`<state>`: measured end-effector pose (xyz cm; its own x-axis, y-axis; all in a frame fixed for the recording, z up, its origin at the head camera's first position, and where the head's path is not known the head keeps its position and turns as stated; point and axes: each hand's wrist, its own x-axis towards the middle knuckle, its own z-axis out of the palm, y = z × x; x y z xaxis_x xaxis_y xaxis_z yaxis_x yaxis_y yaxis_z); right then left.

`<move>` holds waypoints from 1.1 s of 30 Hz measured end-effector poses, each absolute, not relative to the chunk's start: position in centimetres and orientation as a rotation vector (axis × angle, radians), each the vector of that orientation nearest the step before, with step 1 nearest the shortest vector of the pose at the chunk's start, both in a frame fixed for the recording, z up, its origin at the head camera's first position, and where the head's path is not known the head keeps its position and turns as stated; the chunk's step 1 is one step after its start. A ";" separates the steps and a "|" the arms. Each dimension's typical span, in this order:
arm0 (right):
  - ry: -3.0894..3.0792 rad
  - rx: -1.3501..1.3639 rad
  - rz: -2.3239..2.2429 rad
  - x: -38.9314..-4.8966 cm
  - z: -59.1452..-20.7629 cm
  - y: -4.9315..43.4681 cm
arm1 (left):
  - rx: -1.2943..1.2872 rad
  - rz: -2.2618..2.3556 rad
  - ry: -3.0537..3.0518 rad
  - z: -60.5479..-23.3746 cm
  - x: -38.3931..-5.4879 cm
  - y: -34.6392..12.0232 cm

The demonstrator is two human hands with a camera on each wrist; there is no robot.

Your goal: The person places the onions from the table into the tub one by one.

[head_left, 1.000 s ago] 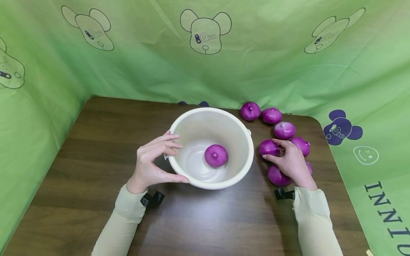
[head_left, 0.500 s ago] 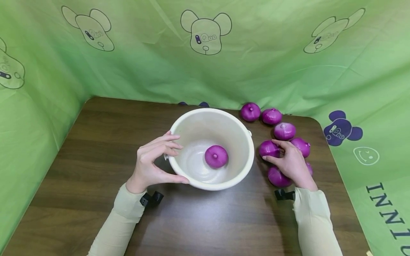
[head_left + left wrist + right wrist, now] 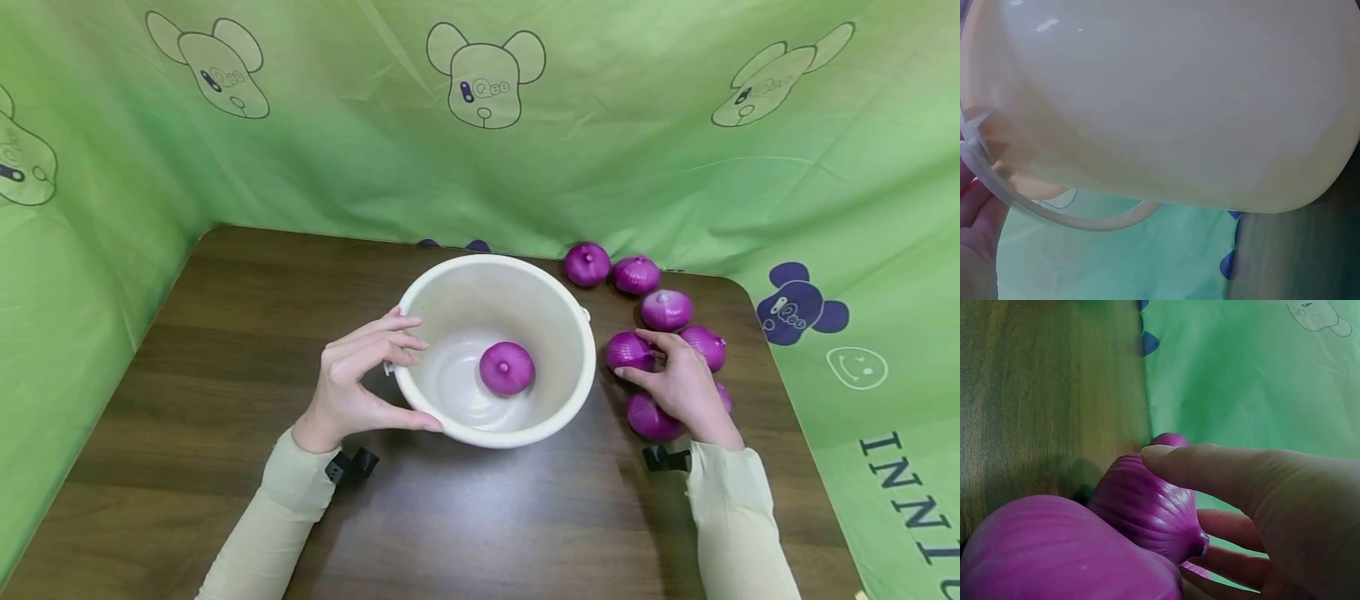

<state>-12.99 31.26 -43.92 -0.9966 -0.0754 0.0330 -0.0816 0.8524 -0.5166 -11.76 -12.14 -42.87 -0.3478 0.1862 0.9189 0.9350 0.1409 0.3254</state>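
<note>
A white bucket stands on the table with one purple onion inside. At the bucket's left side, my left hand holds the rim, thumb along the near edge and fingertips reaching over it. The bucket's outer wall fills most of the left wrist view, its curved handle hanging below. To the right of the bucket, my right hand grips another purple onion between thumb and fingers. In the right wrist view the thumb lies over that ribbed onion, stem end toward the palm.
Several more purple onions form a curved row up the table's right side, from the onion below my right hand to the onion at the back edge. A green printed cloth hangs around the brown wooden table.
</note>
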 end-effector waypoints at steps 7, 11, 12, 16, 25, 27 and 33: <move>-3.014 0.127 0.825 -12.9 -43.9 31.3 | -1.089 -1.281 -1.668 -42.9 -11.8 -11.9; -3.015 0.119 0.820 -12.9 -44.0 31.3 | -1.087 -1.287 -1.659 -43.0 -11.8 -11.9; -3.016 0.116 0.821 -12.9 -44.0 31.3 | -1.087 -1.289 -1.658 -43.0 -11.7 -11.9; -3.010 0.118 0.813 -12.9 -44.1 31.2 | -1.089 -1.293 -1.656 -43.1 -11.7 -11.9; -2.978 0.173 0.803 -13.2 -44.4 31.1 | -1.093 -1.296 -1.656 -43.1 -11.7 -12.0; -2.975 0.169 0.801 -13.3 -44.5 31.1 | -1.093 -1.296 -1.656 -43.1 -11.7 -12.0; -2.964 0.153 0.804 -13.3 -44.7 31.2 | -1.094 -1.301 -1.656 -43.2 -11.7 -11.9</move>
<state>-13.32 31.16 -44.66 -0.9928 -0.0787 0.0901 -0.1134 0.8585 -0.5002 -11.73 -11.89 -43.16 -0.3535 0.1718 0.9195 0.9341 0.1182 0.3370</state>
